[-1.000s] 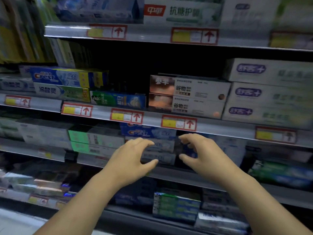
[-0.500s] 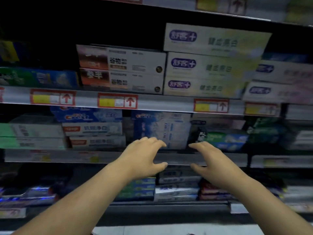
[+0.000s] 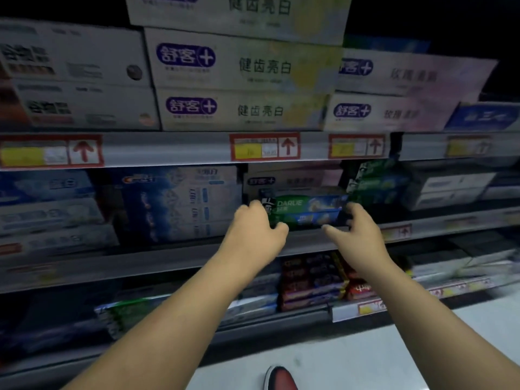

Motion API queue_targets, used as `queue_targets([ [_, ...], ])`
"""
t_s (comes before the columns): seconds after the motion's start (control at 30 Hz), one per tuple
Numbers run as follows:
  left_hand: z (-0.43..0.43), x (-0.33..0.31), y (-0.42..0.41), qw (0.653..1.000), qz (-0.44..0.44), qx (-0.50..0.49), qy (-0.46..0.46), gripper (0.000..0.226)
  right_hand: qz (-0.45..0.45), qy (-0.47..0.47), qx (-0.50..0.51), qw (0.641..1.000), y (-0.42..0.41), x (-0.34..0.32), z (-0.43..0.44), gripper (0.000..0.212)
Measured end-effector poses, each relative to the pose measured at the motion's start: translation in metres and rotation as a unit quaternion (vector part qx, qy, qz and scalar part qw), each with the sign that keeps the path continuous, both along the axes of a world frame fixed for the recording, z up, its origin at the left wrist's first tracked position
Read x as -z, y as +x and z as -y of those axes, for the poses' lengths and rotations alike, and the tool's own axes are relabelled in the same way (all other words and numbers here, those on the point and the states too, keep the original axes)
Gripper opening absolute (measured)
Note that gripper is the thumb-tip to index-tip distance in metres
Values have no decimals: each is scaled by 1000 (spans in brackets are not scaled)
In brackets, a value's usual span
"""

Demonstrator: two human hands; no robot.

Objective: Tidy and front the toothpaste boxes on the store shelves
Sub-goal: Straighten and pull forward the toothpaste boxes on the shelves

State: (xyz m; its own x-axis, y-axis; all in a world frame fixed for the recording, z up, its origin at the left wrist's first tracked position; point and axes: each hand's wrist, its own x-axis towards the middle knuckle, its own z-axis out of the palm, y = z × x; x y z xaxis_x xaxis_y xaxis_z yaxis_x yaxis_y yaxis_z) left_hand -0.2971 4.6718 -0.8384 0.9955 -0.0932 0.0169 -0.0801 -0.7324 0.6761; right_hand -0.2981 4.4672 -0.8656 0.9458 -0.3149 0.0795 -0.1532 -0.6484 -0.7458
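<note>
A green and blue Darlie toothpaste box (image 3: 306, 211) lies lengthwise at the front of the middle shelf (image 3: 174, 256). My left hand (image 3: 254, 233) curls around its left end, fingers on top and thumb below. At the box's right end sits my right hand (image 3: 356, 230), fingers behind the end and thumb stretched along the lower front edge. A white box with a purple logo (image 3: 289, 180) lies directly above it.
White boxes with purple logos (image 3: 239, 88) are stacked on the shelf above, over red arrow price tags (image 3: 264, 146). Blue and white Crest boxes (image 3: 180, 204) stand to the left, green boxes (image 3: 377, 182) to the right. Red boxes (image 3: 309, 277) fill the lower shelf. A shoe (image 3: 280, 378) shows on the floor.
The view has shifted right and closer to the shelves. Both hands have reached forward from open in the air to the two ends of the Darlie box.
</note>
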Motion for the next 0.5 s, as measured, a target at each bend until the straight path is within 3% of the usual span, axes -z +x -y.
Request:
queue_targets([
  [0.13, 10, 7, 7, 997, -41, -16, -63, 35, -12, 84, 32, 996, 15, 0, 0, 87],
  [0.27, 10, 11, 4, 990, -24, -56, -131, 62, 1, 138, 54, 989, 18, 1, 1, 78],
  [0.5, -17, -6, -30, 980, 33, -74, -184, 61, 60, 190, 48, 979, -13, -20, -14, 62],
])
